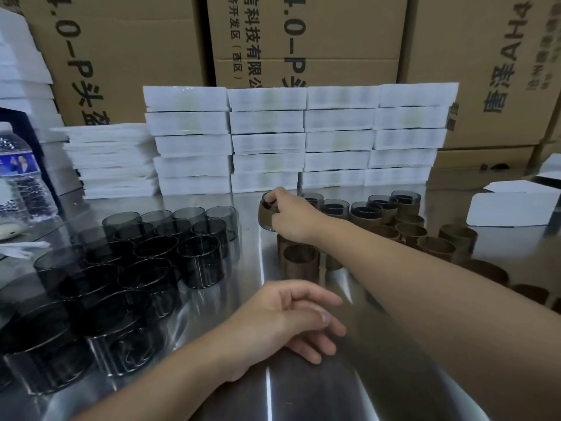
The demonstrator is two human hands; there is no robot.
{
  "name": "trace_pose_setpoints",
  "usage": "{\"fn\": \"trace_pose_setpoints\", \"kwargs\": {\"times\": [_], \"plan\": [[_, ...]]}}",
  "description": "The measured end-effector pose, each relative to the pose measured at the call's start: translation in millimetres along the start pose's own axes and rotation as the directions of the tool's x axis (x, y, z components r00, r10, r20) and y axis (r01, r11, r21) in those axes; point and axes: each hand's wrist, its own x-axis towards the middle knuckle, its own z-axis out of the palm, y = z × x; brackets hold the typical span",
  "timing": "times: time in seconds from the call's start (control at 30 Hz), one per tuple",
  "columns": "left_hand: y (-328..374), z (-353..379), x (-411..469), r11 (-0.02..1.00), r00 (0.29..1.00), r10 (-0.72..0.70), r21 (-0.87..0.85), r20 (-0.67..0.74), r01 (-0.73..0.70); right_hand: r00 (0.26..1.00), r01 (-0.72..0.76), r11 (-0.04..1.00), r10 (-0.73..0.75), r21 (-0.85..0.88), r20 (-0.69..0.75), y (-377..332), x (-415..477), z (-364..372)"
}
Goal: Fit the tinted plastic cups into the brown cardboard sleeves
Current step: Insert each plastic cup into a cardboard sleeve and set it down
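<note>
Bare tinted cups point(145, 256) stand well left of the finished row point(364, 209), and the left hand point(288, 320), slack and empty, lies nearest them. The right hand point(291, 217) pinches a sleeved cup point(265, 218) by its rim, roughly upright, just off the row's left end. Empty sleeves point(437, 246) stand by the row's right.

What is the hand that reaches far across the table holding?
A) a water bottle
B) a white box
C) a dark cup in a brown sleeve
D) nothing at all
C: the right hand has its fingers curled round a sleeved cup, with the tinted rim showing above the brown cardboard.
</note>
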Motion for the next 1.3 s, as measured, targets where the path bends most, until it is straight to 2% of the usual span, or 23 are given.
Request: {"fn": "trace_pose_setpoints", "kwargs": {"times": [0.13,0.23,0.33,0.4,0.47,0.53,0.6,0.77,0.93,1.1,1.2,1.3], "plan": [[1.6,1.6,-0.9,1.0,1.0,-0.001,0.02,-0.007,0.001,0.999,-0.036,0.999,0.037,-0.021,0.035,-3.0,1.0,6.5],[2.1,2.7,-1.2,1.0,1.0,-0.011,0.029,-0.027,0.012,0.998,-0.044,0.99,0.05,-0.137,0.04,-4.3,-1.5,8.7],[1.4,3.3,-0.4,1.0,0.999,-0.013,0.025,-0.045,0.014,1.0,0.006,0.973,-0.004,-0.229,0.009,-8.9,-5.6,10.9],[1.0,3.3,0.0,0.999,0.998,-0.015,0.03,-0.055,0.017,0.994,0.083,0.965,-0.097,-0.247,-0.043,-18.4,-10.3,11.3],[1.2,3.9,0.1,0.999,0.998,-0.021,0.031,-0.061,0.023,0.967,0.224,0.954,-0.243,-0.199,-0.077,-32.3,-21.1,15.5],[1.3,4.7,-0.1,0.999,0.997,-0.025,0.04,-0.066,0.027,0.916,0.392,0.905,-0.4,-0.165,-0.016,-45.7,-37.1,23.7],[0.1,5.5,-0.2,0.997,0.998,-0.026,0.07,-0.061,0.03,0.871,0.489,0.846,-0.484,-0.211,0.077,-51.9,-51.3,32.0],[-1.4,8.6,-0.7,0.991,0.999,-0.024,0.131,-0.029,0.028,0.905,0.42,0.811,-0.338,-0.407,0.26,-47.0,-59.2,23.3],[-2.3,10.0,0.0,0.989,0.999,-0.031,0.141,-0.034,0.036,0.873,0.487,0.756,-0.417,-0.437,0.251,-48.2,-59.8,24.8],[-3.1,10.1,-1.5,0.991,0.995,-0.006,0.134,-0.101,0.02,0.842,0.538,0.653,-0.404,-0.532,0.356,-61.3,-52.3,39.7],[-3.4,9.7,-2.3,0.989,0.994,-0.009,0.147,-0.11,0.025,0.848,0.531,0.663,-0.424,-0.528,0.319,-60.9,-52.8,40.9],[-2.8,10.6,-2.1,0.979,0.998,-0.012,0.2,-0.054,0.023,0.864,0.501,0.751,-0.403,-0.431,0.302,-54.6,-57.7,37.5]]}}
